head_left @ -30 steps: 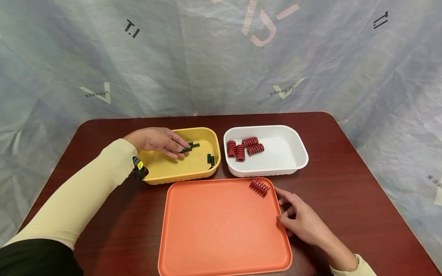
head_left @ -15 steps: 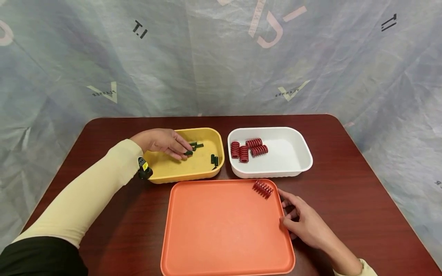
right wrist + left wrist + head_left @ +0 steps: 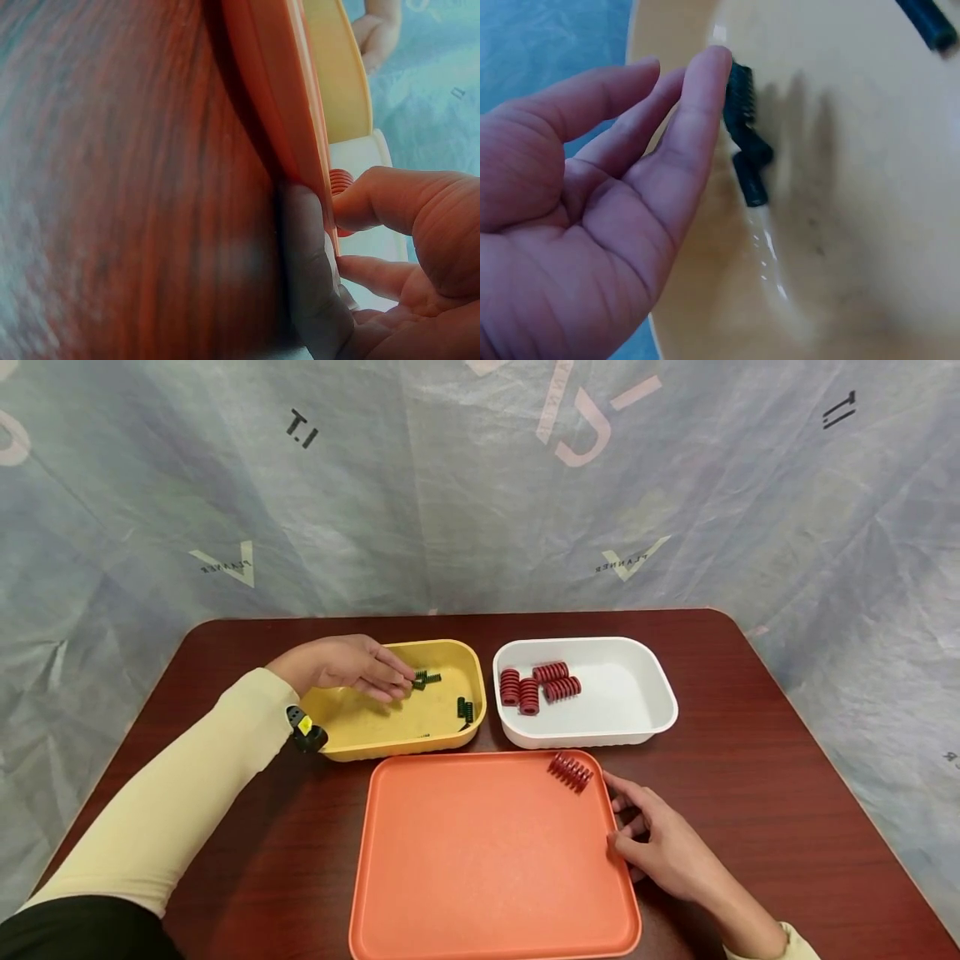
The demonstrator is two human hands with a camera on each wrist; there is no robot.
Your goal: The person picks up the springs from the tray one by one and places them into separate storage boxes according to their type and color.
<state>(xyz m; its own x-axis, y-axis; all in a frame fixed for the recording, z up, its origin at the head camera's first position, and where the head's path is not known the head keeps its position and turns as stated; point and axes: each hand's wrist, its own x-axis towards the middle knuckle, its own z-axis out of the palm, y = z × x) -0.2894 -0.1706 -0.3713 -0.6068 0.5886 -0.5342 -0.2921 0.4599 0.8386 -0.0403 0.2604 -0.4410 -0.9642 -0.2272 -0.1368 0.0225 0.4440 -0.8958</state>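
Note:
My left hand (image 3: 360,670) hovers over the yellow bin (image 3: 382,748), fingers nearly straight and thumb apart, holding nothing. Just beyond its fingertips lie small dark green springs (image 3: 744,105) in a short cluster. More green springs (image 3: 465,710) rest at the bin's right end, and a bit of green (image 3: 423,737) shows along its front wall. My right hand (image 3: 660,843) grips the right rim of the orange tray (image 3: 487,860), its thumb and fingers on either side of the edge in the right wrist view. One red spring (image 3: 570,772) sits in the tray's far right corner.
A white bin (image 3: 622,693) stands right of the yellow one, with several thick red springs (image 3: 528,695) in its left half. Both bins are behind the tray on a dark red wooden table (image 3: 750,760). A printed grey sheet (image 3: 465,510) hangs behind.
The green spring at my left fingertips has been let go, and a green bit now shows by the bin's front wall. That hand shifted slightly left. My right hand stays at the tray rim.

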